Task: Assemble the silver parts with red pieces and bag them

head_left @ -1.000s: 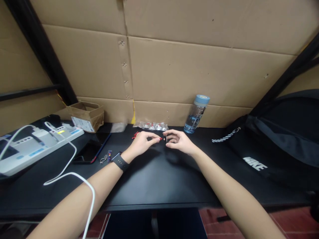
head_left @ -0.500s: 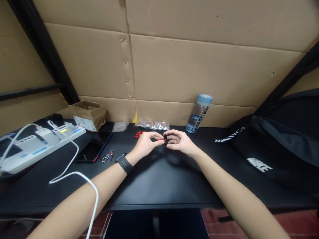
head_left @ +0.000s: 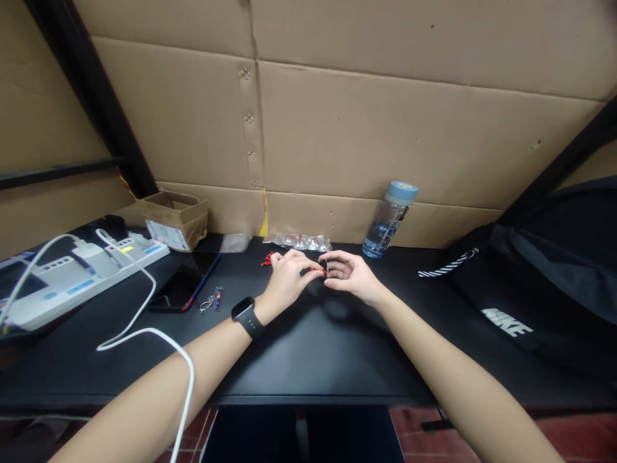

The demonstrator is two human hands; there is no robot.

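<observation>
My left hand is closed in a pinch, with a bit of red cord showing at its fingertips. Facing it, my right hand has its fingers curled round the edge of a small black disc. The red cord meets the disc between both hands, just above the table; the exact joint is hidden by the fingers. Beside my left hand lies a little heap of red cord pieces. Behind the hands is a clear plastic packet with shiny round items inside.
A water bottle stands behind my right hand, and a black bag lies at right. To the left are a tablet, a keyring, a power strip and a cardboard box. A white cable crosses my left forearm.
My left hand has turned so its back shows more, and its fingertips are closer to the disc. The disc looks more covered by fingers. The view has shifted slightly.
</observation>
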